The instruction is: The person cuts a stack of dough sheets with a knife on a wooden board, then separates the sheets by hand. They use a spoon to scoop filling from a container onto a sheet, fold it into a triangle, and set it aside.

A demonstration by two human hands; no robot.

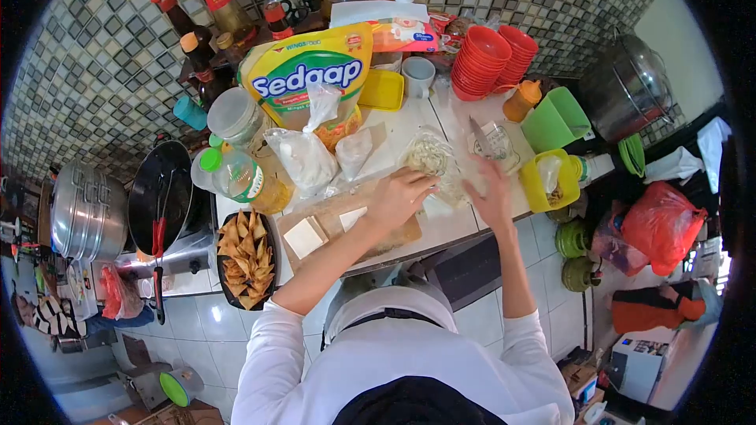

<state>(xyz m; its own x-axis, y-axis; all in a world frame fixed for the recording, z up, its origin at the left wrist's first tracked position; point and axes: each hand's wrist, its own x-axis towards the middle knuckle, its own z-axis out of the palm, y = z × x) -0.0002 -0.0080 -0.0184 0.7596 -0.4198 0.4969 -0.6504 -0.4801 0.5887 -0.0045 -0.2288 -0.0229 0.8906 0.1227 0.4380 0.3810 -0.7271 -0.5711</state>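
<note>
My left hand point(405, 195) is at the near edge of a clear plastic bag of pale shredded food point(428, 153). Its fingers are bent together, and what they pinch, if anything, is hidden. To the right, my right hand point(492, 193) is open with fingers spread, holding nothing. Just beyond it lies a knife point(479, 135) on a clear packet point(498, 145). Under my left forearm is a wooden cutting board point(386, 242), bearing a stack of square white wrappers point(305, 238) and a smaller white piece point(352, 218).
A black plate point(270, 267) of fried triangles sits at left, near a wok point(161, 197). Behind stand an oil bottle point(240, 177), white powder bags point(303, 159), a yellow Sedaap pack point(307, 71) and red cups point(476, 63). Yellow point(538, 189) and green containers point(555, 118) are at right.
</note>
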